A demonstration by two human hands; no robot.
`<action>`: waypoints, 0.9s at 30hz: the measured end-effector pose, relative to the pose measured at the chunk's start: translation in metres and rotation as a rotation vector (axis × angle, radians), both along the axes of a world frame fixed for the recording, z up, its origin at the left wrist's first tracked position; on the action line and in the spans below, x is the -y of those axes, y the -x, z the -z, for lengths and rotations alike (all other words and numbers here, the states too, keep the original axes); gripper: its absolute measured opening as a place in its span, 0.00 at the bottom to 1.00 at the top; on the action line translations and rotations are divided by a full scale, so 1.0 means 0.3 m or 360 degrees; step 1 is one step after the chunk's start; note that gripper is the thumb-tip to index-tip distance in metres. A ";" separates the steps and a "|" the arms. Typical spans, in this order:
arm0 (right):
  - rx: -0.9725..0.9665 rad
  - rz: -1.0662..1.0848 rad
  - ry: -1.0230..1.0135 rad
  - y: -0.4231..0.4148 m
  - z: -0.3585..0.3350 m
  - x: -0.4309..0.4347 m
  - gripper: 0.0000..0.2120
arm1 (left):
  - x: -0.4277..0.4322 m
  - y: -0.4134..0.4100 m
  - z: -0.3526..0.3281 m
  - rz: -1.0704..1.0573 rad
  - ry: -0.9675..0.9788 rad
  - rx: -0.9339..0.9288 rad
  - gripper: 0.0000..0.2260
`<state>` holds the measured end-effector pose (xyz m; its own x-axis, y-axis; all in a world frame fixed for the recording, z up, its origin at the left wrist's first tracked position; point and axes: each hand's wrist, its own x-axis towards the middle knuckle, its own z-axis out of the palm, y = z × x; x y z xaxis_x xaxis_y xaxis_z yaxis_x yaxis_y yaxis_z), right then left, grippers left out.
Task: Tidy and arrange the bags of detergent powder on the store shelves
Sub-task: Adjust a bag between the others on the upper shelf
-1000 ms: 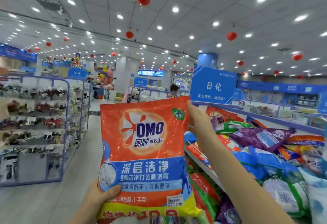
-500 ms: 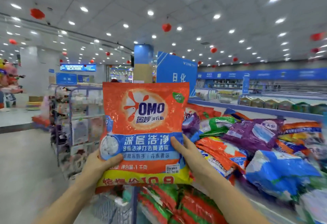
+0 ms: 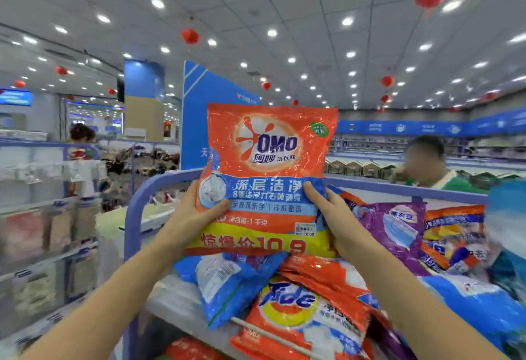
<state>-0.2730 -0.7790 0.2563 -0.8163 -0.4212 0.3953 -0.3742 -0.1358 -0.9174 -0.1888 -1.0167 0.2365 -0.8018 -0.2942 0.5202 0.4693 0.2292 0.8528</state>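
Observation:
I hold an orange OMO detergent bag (image 3: 270,160) upright in front of me, above the top shelf. My left hand (image 3: 196,217) grips its lower left edge, thumb on the front. My right hand (image 3: 333,217) grips its lower right edge. Below the bag lie a blue bag (image 3: 227,288) and an orange Tide bag (image 3: 301,311) in a loose heap. To the right lie a purple bag (image 3: 395,231), an orange and blue bag (image 3: 455,240) and another blue bag (image 3: 478,308).
The shelf's purple rail (image 3: 133,217) curves round its left end and runs along the back. A person (image 3: 427,163) stands behind the shelf at the right. Another person (image 3: 82,140) stands by the racks on the left. A blue sign board (image 3: 199,115) rises behind the OMO bag.
My view has turned right towards the shelf. The OMO bag now sits over the heap on the top shelf. Both hands hold it a little higher on its sides.

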 end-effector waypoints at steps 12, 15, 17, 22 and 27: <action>-0.0140 0.0387 -0.0113 0.306 -0.104 0.232 0.15 | 0.208 0.469 -0.091 -0.0047 -0.0006 -0.0051 0.20; -0.0147 0.0501 -0.0108 0.352 -0.093 0.281 0.08 | 0.247 0.545 -0.064 -0.0061 0.0052 -0.0068 0.19; -0.0136 0.0587 -0.0063 0.373 -0.083 0.309 0.07 | 0.259 0.583 -0.053 -0.0077 0.0041 -0.0069 0.22; -0.0157 0.0844 -0.0153 0.401 -0.032 0.347 0.12 | 0.250 0.638 -0.017 -0.0010 0.0044 -0.0058 0.21; -0.0277 0.0996 -0.0516 0.380 0.021 0.369 0.24 | 0.221 0.662 0.154 0.0076 -0.0115 0.0151 0.20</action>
<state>-0.3871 -0.8896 0.2499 -0.8795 -0.0136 0.4758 -0.4368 0.4202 -0.7954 -0.3874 -1.0831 0.1902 -0.8603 -0.2886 0.4202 0.3945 0.1451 0.9074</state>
